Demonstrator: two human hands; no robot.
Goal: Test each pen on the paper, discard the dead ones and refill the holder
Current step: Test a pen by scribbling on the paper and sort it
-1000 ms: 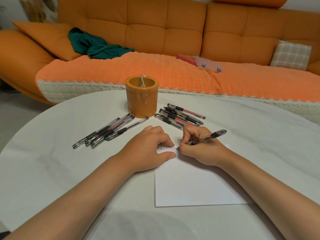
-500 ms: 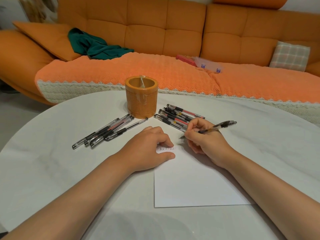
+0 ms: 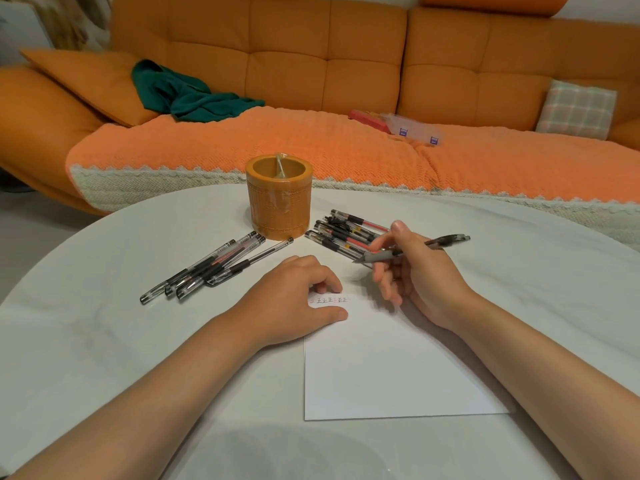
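Holding hand: I see the right hand pinching one pen between thumb and forefinger on its grey rubber sleeve. The other fingers hang loosely curled beneath.
Pen feel: I judge it light, stiff and slim. The smooth plastic barrel could roll or slip, so the rubber sleeve near the tip is the sure place to take it. The tip is the delicate end.
Pen heading: the long axis runs nearly crosswise to me, with the tip to the left and a little low and the clip end to the right and a little high.
Pen place: it is clear of the paper, and the tip hangs just beyond the paper's far edge, close to the right pile. I cannot tell if it touches that pile.
Left hand: the left hand rests on the paper's far left corner, fingertips and thumb pressing it flat and gripping nothing.
Test marks: a short row of marks sits between those fingertips and the thumb.
Left pile: the left pile lies in a loose bundle, slanting from the holder's foot toward the left edge of the table.
Holder: the holder stands upright near the table's far edge, between the two piles. I see no pens in it.
Sorting: I cannot tell from here which pile is tested.
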